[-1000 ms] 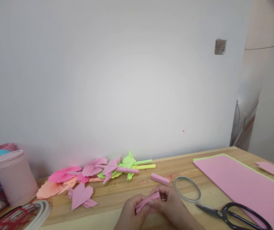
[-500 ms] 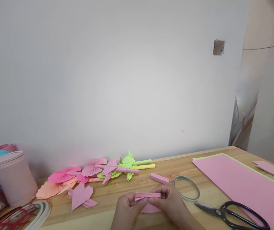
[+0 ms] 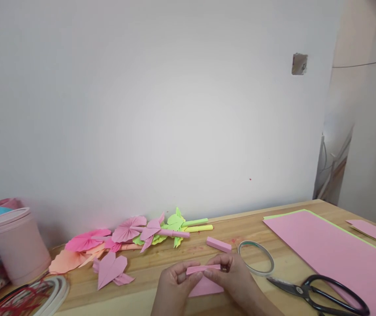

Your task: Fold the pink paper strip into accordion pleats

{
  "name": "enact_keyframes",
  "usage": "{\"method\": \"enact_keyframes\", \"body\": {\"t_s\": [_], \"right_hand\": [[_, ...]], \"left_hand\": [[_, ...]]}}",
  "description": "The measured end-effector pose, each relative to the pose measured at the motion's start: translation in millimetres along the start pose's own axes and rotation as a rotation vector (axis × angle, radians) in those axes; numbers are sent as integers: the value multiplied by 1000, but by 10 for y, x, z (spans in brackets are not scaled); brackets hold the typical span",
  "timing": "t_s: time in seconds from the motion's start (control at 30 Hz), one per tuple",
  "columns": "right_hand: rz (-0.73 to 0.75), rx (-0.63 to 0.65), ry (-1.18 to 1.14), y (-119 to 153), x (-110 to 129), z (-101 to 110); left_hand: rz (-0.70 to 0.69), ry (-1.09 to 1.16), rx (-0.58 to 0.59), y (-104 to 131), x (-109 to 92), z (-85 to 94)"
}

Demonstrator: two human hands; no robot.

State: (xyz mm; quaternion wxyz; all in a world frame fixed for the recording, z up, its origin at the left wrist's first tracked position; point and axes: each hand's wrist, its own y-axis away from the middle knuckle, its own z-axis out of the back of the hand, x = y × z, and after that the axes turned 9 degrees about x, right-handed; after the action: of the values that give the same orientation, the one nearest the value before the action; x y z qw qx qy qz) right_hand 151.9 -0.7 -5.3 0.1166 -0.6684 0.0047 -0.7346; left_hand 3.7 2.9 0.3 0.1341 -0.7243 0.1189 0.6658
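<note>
Between my two hands, just above the wooden table (image 3: pixel 145 272), is a pink paper (image 3: pixel 205 287) with a narrow pleated strip along its upper edge. My left hand (image 3: pixel 176 283) pinches the left part of that strip with thumb and fingers. On the right part, my right hand (image 3: pixel 232 274) pinches it the same way, the two thumbs nearly meeting. The paper's flat part hangs below the thumbs, partly hidden by the hands. A small folded pink strip (image 3: pixel 219 244) lies just behind my right hand.
Right of my hands are a tape roll (image 3: pixel 256 258), black-handled scissors (image 3: pixel 306 292) and pink sheets (image 3: pixel 335 254). Folded paper flowers (image 3: pixel 130 230), a pink paper heart (image 3: pixel 110 268), a pink canister (image 3: pixel 18 245) and white coils (image 3: pixel 54 294) lie left.
The pleated strip has been pressed flatter and narrower between my fingers, and more of the flat paper shows below it. Both hands have barely shifted.
</note>
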Motion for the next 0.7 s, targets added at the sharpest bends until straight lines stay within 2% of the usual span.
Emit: {"method": "enact_keyframes", "body": {"t_s": [0.13, 0.47, 0.7], "right_hand": [[10, -16, 8, -5, -33, 10], [52, 40, -71, 25, 53, 2], [79, 33, -20, 11, 25, 18]], "left_hand": [[2, 63, 134, -26, 27, 13], [8, 120, 147, -18, -14, 16], [35, 144, 173, -14, -44, 3]]}}
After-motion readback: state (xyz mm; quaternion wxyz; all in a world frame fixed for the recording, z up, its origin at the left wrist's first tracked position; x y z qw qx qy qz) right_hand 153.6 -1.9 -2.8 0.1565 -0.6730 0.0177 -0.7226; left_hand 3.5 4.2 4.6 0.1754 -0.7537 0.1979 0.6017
